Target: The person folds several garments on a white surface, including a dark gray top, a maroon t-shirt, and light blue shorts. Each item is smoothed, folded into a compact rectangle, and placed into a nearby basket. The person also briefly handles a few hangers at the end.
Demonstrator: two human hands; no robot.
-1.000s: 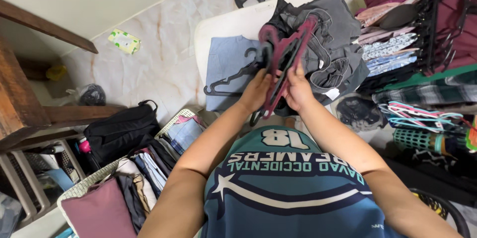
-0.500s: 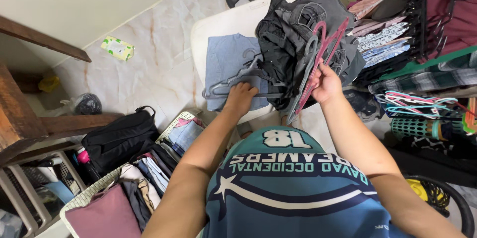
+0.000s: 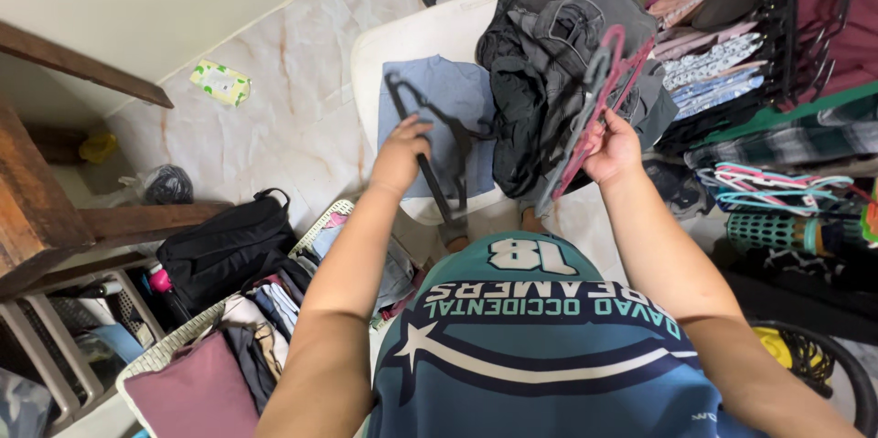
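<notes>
The left hand [image 3: 401, 156] grips a black hanger [image 3: 430, 141] over the blue cloth [image 3: 437, 122] just beyond it, while the right hand [image 3: 611, 147] clutches a bundle of pink hangers [image 3: 599, 95] that could snag the dark clothes pile [image 3: 549, 63] beside it.

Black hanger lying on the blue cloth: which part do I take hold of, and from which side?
Grip the black hanger on its straight lower bar, coming from the near edge of the white table. That bar runs toward the body and overhangs the blue cloth, so fingers can probably wrap it. The left hand already rests there; the right hand holds the pink hangers.
</notes>
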